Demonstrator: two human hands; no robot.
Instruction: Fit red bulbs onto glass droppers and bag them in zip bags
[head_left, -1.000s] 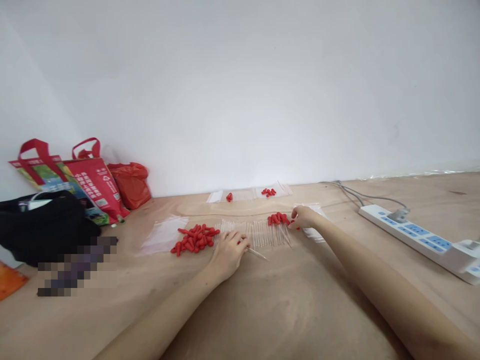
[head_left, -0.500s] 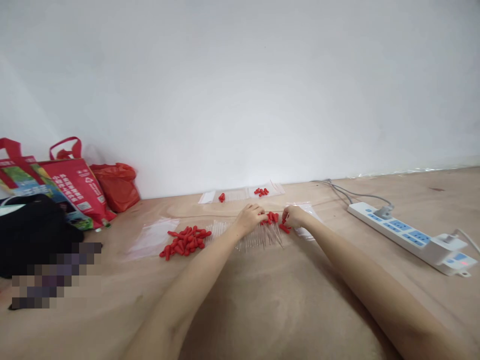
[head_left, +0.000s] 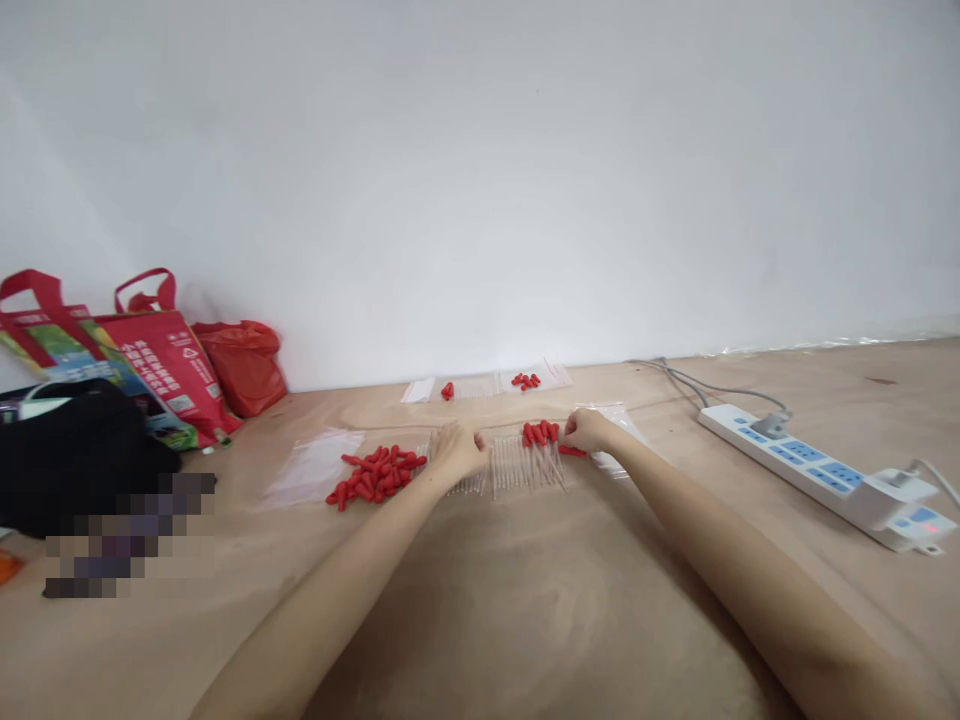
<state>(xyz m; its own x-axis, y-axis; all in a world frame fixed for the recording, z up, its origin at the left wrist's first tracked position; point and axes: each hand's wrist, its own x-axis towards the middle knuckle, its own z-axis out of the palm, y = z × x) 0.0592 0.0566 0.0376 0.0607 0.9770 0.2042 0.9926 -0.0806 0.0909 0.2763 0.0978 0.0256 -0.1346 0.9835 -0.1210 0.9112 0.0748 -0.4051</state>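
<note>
A row of thin clear tubes (head_left: 514, 470) lies side by side on the wooden surface, and red rubber bulbs (head_left: 540, 433) cap several tubes at its right end. Over the left part of this row is my left hand (head_left: 456, 455), palm down and blurred; its fingertips are hidden. Just left of it sits a pile of loose red bulbs (head_left: 379, 475). My right hand (head_left: 589, 432) is at the row's right end, fingers pinched together. A red bulb (head_left: 572, 451) lies right below those fingertips; whatever the pinch holds is too small to make out.
Clear plastic bags (head_left: 311, 465) lie left of the pile, and another bag (head_left: 619, 430) lies by my right hand. Near the wall are more tubes and red bulbs (head_left: 525, 381). A power strip (head_left: 795, 460) stands right; shopping bags (head_left: 161, 370) and a black bag (head_left: 82, 455) stand left.
My left hand has moved left along the row, away from the capped tubes toward the pile. My right hand stays close to the same spot. The view has shifted slightly.
</note>
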